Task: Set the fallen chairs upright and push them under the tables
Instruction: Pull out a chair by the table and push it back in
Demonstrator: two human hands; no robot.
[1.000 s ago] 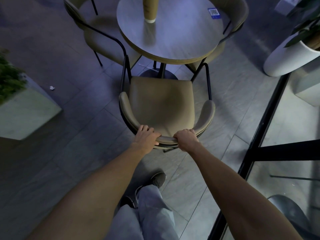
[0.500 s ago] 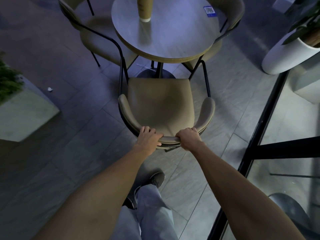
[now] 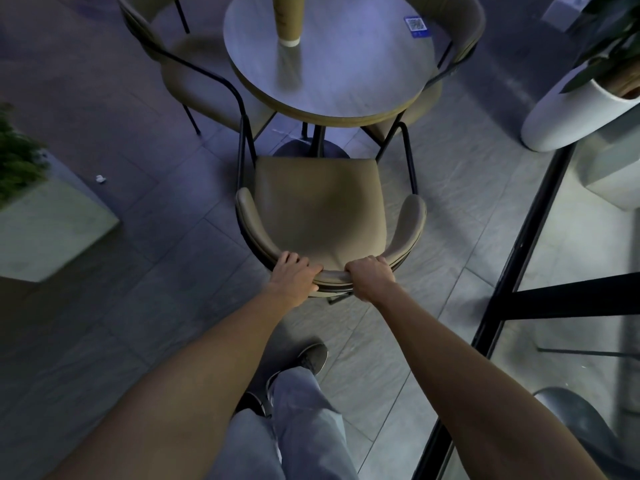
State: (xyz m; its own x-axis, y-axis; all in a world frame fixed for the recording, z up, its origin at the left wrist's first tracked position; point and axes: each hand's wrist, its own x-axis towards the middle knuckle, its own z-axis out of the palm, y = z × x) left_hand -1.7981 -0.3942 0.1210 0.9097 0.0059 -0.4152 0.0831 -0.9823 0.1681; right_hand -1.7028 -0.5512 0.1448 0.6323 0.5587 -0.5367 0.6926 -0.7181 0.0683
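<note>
A tan padded chair [image 3: 318, 206] with a black metal frame stands upright in front of me, its seat front close to the near edge of the round grey table [image 3: 363, 71]. My left hand [image 3: 294, 277] grips the top of the curved backrest at its left of centre. My right hand [image 3: 372, 277] grips the same backrest rim just to the right. Both arms reach forward over my legs. The chair's front legs stand beside the table's dark pedestal base [image 3: 311, 150].
Two more tan chairs stand at the table, one at the left [image 3: 204, 71] and one at the back right [image 3: 457, 46]. A cardboard tube [image 3: 287, 19] stands on the tabletop. A white planter [image 3: 571, 109] is at right, a square planter [image 3: 48, 230] at left, a black-framed glass wall [image 3: 519, 258] at right.
The chair has slid a little forward toward the table, with both hands keeping their hold on the backrest. The view has shifted slightly forward with it.
</note>
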